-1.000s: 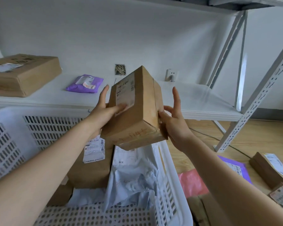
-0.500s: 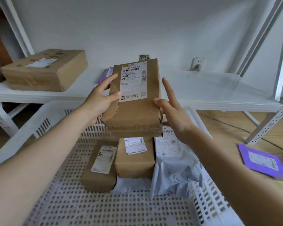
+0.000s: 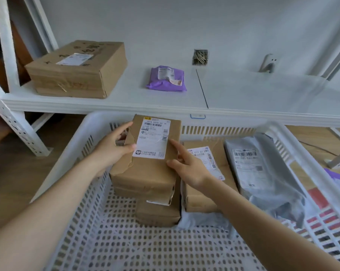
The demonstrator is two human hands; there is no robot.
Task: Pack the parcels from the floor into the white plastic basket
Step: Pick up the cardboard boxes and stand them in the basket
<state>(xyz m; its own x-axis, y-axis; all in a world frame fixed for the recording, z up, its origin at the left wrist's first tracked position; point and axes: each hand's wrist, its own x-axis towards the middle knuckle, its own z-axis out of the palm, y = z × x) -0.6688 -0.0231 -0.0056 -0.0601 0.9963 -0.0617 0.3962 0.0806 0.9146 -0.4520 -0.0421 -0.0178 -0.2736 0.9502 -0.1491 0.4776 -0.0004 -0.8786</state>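
The left hand (image 3: 114, 151) grasps the left side of a brown box (image 3: 145, 165), thumb on its label. The right hand (image 3: 186, 167) touches the box's right edge with relaxed, straight fingers. The box lies on another box (image 3: 159, 212) inside the white basket (image 3: 98, 241), beside a grey bag (image 3: 263, 173)
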